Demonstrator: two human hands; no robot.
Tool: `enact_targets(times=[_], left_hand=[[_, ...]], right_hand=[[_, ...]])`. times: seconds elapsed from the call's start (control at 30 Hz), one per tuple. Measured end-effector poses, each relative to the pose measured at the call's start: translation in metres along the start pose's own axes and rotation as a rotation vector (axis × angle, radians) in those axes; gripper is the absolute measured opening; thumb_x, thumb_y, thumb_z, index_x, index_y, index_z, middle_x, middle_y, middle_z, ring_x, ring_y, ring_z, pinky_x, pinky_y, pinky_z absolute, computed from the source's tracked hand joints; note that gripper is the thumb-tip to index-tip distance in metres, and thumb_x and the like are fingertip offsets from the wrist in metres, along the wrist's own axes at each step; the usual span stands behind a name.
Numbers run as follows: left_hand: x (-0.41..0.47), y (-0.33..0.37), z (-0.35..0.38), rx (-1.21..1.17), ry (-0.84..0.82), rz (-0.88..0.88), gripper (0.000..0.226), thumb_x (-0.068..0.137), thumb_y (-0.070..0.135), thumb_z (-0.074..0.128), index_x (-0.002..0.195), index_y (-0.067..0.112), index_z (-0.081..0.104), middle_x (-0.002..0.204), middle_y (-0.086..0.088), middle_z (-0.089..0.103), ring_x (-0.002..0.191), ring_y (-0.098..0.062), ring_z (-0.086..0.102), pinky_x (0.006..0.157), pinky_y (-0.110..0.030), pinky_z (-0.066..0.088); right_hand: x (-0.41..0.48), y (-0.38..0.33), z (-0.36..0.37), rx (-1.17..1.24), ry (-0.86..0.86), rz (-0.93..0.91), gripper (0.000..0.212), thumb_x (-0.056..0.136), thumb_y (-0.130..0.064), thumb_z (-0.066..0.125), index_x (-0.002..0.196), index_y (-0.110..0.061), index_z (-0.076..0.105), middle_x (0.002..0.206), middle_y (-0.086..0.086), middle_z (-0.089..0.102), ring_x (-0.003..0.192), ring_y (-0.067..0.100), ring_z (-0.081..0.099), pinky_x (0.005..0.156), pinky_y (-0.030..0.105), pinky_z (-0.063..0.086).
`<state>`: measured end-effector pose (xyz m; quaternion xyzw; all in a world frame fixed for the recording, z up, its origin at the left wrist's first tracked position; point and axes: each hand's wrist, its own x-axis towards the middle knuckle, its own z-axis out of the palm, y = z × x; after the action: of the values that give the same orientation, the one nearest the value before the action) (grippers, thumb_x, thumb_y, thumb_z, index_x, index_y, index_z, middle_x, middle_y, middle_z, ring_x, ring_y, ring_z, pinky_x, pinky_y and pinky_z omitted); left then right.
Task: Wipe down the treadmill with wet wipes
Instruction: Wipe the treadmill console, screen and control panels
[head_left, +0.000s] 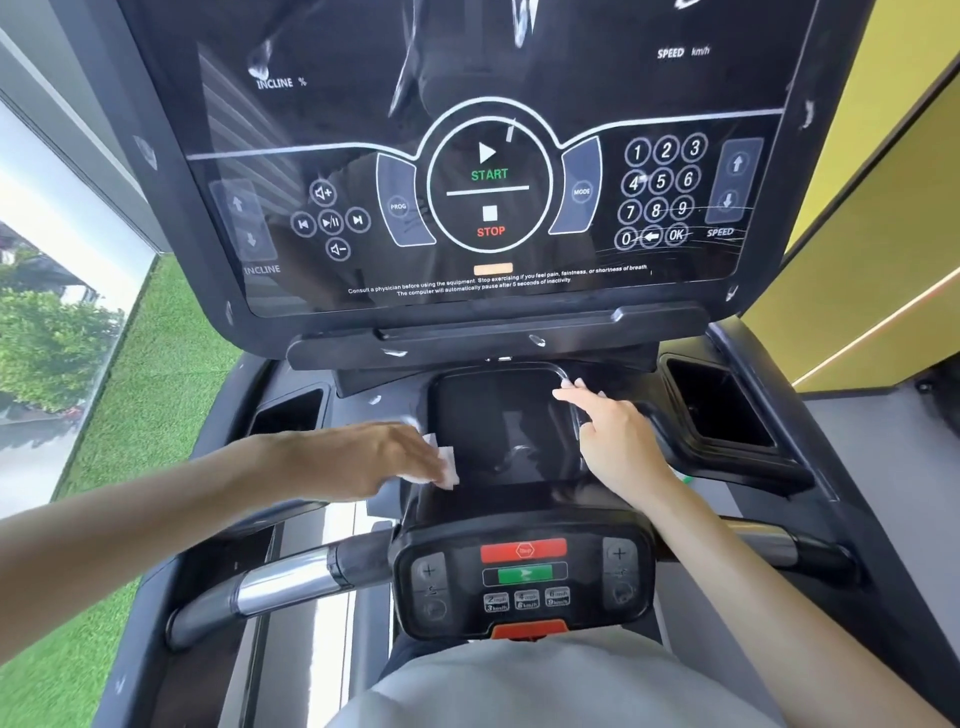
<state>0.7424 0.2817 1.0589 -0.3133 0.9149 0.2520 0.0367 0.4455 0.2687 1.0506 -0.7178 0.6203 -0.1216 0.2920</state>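
Console tray (498, 426) being wiped — wet wipe (445, 463) pressed under flat left hand (374, 457), right hand (618, 441) open (fingertips at rim); sweep across needed next.

The tray (498, 426) sits in the middle. The big screen (488, 156) stands at its 12 o'clock and the button panel (524, 577) at 6. The left hand (363, 457) lies on a wipe (448, 465) at 9. The right hand (618, 441) touches the rim at 3.

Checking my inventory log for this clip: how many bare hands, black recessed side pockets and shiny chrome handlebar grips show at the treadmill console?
Bare hands: 2, left hand and right hand
Black recessed side pockets: 2
Shiny chrome handlebar grips: 2
Total: 6
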Motion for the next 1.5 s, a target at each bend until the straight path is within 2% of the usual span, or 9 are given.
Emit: enact_targets(times=[0.1,0.27,0.5,0.63,0.77,0.93,1.1,1.37,1.5], left_hand=[[-0.004,-0.007,0.002,-0.267,-0.103,-0.133,0.063,0.085,-0.017,0.040,0.130,0.023,0.059,0.137,0.010,0.053,0.130,0.008,0.038,0.116,-0.021,0.015],[0.021,0.007,-0.004,-0.077,-0.383,-0.081,0.065,0.094,-0.009,0.034,0.146,0.030,0.035,0.151,0.025,0.022,0.137,0.017,0.007,0.111,-0.026,-0.019],[0.060,0.024,-0.002,-0.045,-0.212,0.072,0.083,0.080,-0.021,0.038,0.148,0.026,0.031,0.155,0.017,0.016,0.143,0.005,0.002,0.114,-0.024,-0.014],[0.025,0.003,0.005,-0.079,-0.180,-0.030,0.083,0.078,-0.021,0.042,0.142,0.031,0.041,0.151,0.022,0.021,0.141,0.009,0.007,0.117,-0.030,-0.006],[0.019,0.002,0.006,-0.009,-0.197,-0.017,0.083,0.080,-0.018,0.045,0.145,0.033,0.033,0.151,0.027,0.013,0.139,0.014,-0.002,0.117,-0.030,-0.009],[0.078,0.031,0.002,-0.033,-0.148,0.052,0.086,0.077,-0.024,0.035,0.148,0.024,0.032,0.157,0.012,0.015,0.144,0.000,0.000,0.119,-0.030,-0.007],[0.031,0.004,-0.006,-0.002,-0.238,-0.005,0.091,0.075,-0.023,0.040,0.146,0.032,0.033,0.153,0.020,0.015,0.142,0.006,0.001,0.116,-0.026,-0.006],[0.083,0.037,0.000,-0.018,-0.170,0.077,0.086,0.077,-0.023,0.038,0.148,0.024,0.033,0.158,0.010,0.017,0.144,0.000,0.004,0.117,-0.025,0.002],[0.065,0.024,0.002,-0.003,-0.150,0.074,0.088,0.076,-0.023,0.039,0.148,0.026,0.034,0.157,0.013,0.016,0.144,0.000,0.004,0.119,-0.026,0.005]], right_hand=[[0.000,-0.001,0.000,0.013,0.001,0.004,0.058,0.088,0.010,0.035,0.134,-0.019,0.053,0.147,0.000,0.041,0.139,0.026,0.033,0.110,0.034,0.031],[-0.001,0.000,0.000,0.009,0.004,-0.010,0.056,0.089,0.010,0.035,0.135,-0.018,0.053,0.147,0.001,0.042,0.139,0.025,0.034,0.111,0.034,0.031],[0.001,0.001,0.002,0.014,-0.002,-0.024,0.057,0.088,0.011,0.035,0.134,-0.017,0.053,0.147,0.002,0.041,0.137,0.024,0.037,0.114,0.032,0.028],[0.000,-0.002,0.000,0.003,0.009,-0.027,0.056,0.088,0.011,0.037,0.133,-0.017,0.055,0.147,0.000,0.042,0.133,0.024,0.042,0.107,0.029,0.032],[0.000,-0.004,-0.002,0.002,0.008,-0.036,0.056,0.087,0.012,0.037,0.133,-0.016,0.055,0.147,0.000,0.041,0.133,0.023,0.042,0.105,0.028,0.033],[-0.001,-0.005,-0.003,0.021,0.011,-0.048,0.057,0.085,0.013,0.037,0.132,-0.014,0.056,0.146,0.001,0.043,0.136,0.018,0.039,0.105,0.028,0.034],[-0.001,-0.005,-0.003,0.002,-0.002,-0.039,0.054,0.087,0.008,0.040,0.132,-0.018,0.055,0.147,0.000,0.042,0.126,0.023,0.050,0.094,0.031,0.040],[0.002,0.001,0.001,-0.006,-0.012,-0.054,0.047,0.090,-0.002,0.044,0.133,-0.019,0.054,0.146,0.000,0.044,0.131,0.022,0.047,0.103,0.037,0.043],[0.002,0.000,0.001,-0.003,-0.026,-0.078,0.049,0.090,0.002,0.042,0.133,-0.018,0.054,0.147,-0.002,0.043,0.138,0.015,0.036,0.110,0.032,0.033]])
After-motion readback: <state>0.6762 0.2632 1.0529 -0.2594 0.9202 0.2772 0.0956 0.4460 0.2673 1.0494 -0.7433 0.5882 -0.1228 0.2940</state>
